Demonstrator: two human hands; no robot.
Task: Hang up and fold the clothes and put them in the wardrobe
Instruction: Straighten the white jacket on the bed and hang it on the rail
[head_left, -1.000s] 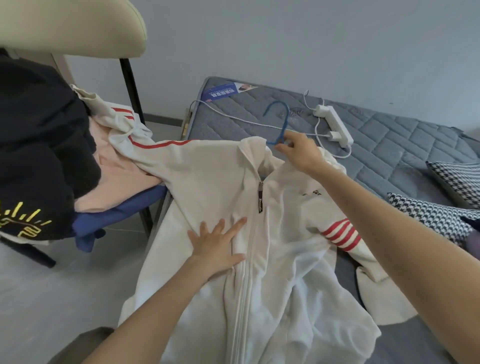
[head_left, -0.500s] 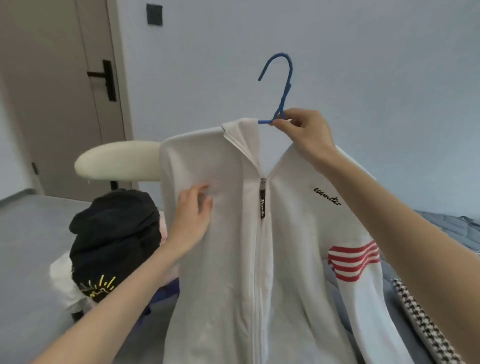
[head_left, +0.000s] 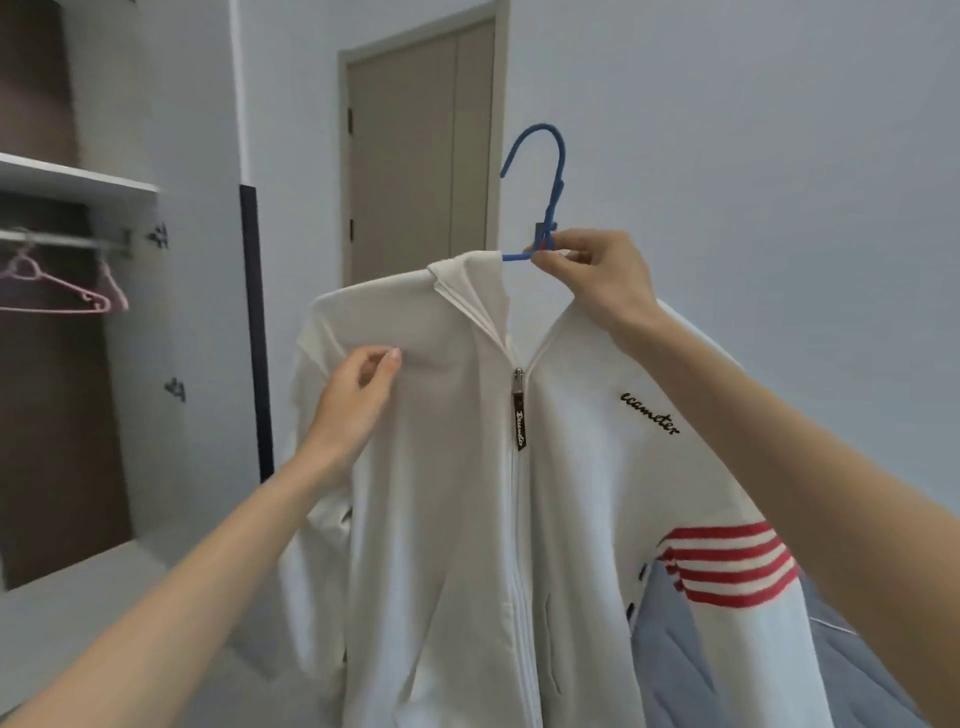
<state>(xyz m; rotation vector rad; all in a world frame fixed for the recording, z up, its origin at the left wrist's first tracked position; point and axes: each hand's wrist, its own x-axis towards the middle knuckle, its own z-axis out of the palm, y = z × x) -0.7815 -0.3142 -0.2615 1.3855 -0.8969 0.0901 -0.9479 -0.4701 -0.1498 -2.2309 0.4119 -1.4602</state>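
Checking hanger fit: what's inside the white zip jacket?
The blue hanger: its hook and neck show above the collar, pinched by the right hand. Its arms, past a short stub, are covered by the white jacket.

A single wide-angle camera sat on the person's head and faced forward, nearly level, toward a pale wall. It stood close to the work. Both forearms ran in from the lower corners, with the left hand (head_left: 358, 395) at 9 o'clock of centre and the right hand (head_left: 597, 275) at 1 o'clock under the blue hanger (head_left: 560, 156). The white jacket (head_left: 467, 519) filled the middle. The wardrobe (head_left: 78, 182) lay at the 9 o'clock edge, blurred, a door (head_left: 415, 156) at 12 o'clock, and the bed (head_left: 691, 665) at 5 o'clock.
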